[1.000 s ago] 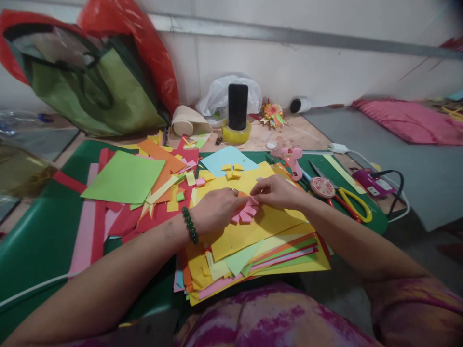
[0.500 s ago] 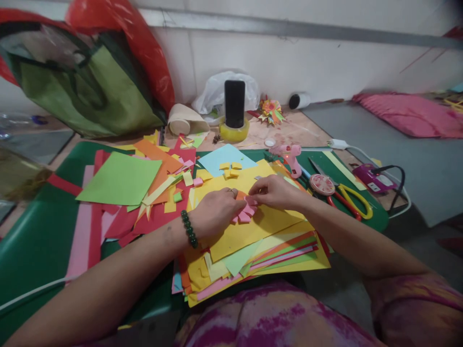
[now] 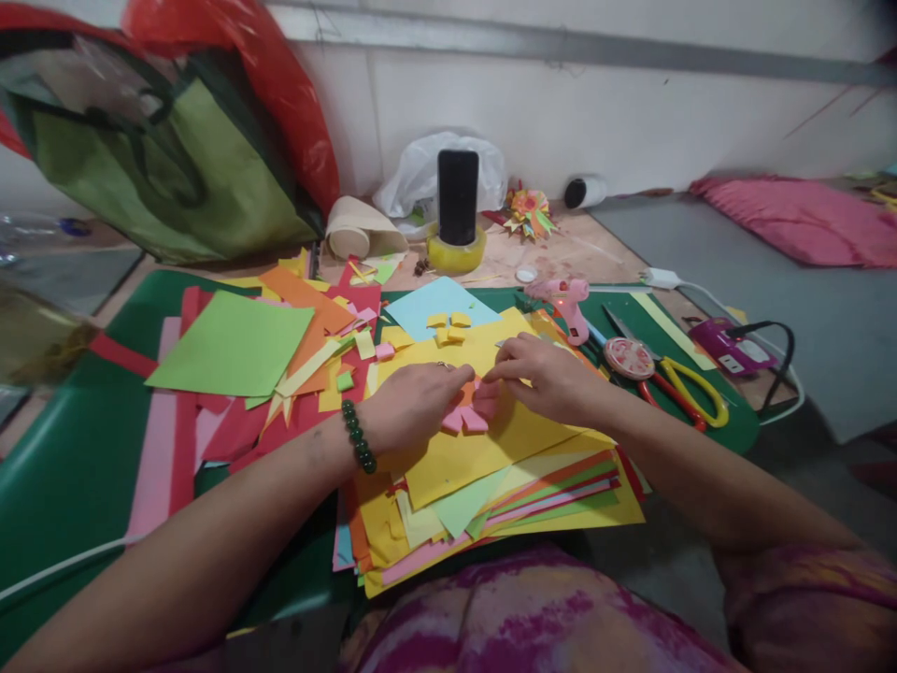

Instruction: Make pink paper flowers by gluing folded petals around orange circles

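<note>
A small paper flower with pink petals (image 3: 468,419) around an orange middle lies over the yellow paper sheets (image 3: 505,444), between my hands. My left hand (image 3: 415,402), with a green bead bracelet (image 3: 359,436) at the wrist, is closed at the flower's left side, its fingertips over the edge. From the right, my right hand (image 3: 536,372) pinches the flower's upper right petals between thumb and fingers. Part of the flower is hidden by my fingers. Folded yellow paper pieces (image 3: 448,329) lie just beyond, near a light blue sheet (image 3: 443,304).
Coloured paper scraps and a green sheet (image 3: 234,344) lie at left. At right are a pink glue gun (image 3: 571,304), a round pink-patterned item (image 3: 629,358), scissors (image 3: 690,393) and a purple power socket (image 3: 733,346). Behind, a phone (image 3: 458,196) stands in a yellow tape roll (image 3: 457,250).
My left fingers have shifted up and slightly left at the flower, showing more of its orange middle. My right hand stays pinched by the petals. The view has shifted slightly.
</note>
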Action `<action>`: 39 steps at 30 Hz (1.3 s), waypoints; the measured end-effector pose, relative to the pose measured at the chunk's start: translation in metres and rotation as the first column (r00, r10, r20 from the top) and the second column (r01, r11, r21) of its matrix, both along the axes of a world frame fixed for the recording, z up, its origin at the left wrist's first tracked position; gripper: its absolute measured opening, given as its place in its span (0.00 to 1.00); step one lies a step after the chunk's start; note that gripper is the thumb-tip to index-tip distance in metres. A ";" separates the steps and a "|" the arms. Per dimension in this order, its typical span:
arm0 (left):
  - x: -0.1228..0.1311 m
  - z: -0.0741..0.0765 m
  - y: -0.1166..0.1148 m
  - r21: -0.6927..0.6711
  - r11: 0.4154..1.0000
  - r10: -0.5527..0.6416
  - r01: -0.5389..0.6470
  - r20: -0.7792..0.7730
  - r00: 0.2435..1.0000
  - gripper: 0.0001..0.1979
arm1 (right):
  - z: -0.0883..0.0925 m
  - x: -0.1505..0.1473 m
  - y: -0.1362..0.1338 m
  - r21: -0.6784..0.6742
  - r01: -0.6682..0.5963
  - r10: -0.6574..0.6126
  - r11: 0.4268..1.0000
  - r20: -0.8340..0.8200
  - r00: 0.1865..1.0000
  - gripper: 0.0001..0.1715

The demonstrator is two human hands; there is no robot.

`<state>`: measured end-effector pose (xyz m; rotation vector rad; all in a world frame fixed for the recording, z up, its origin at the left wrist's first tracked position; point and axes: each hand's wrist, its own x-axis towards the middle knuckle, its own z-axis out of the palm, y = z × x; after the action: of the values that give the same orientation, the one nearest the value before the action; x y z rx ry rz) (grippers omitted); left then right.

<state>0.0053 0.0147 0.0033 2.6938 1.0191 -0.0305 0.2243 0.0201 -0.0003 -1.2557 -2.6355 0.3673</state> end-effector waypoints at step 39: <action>0.000 0.002 0.000 -0.020 0.998 0.055 -0.057 -0.068 0.996 0.13 | 0.012 -0.010 0.000 0.061 -0.292 0.257 0.954 0.330 0.908 0.16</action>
<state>0.0055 0.0143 0.0055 2.6591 1.1070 -0.1219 0.2142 0.0198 0.0117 -0.9791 -3.0713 0.0572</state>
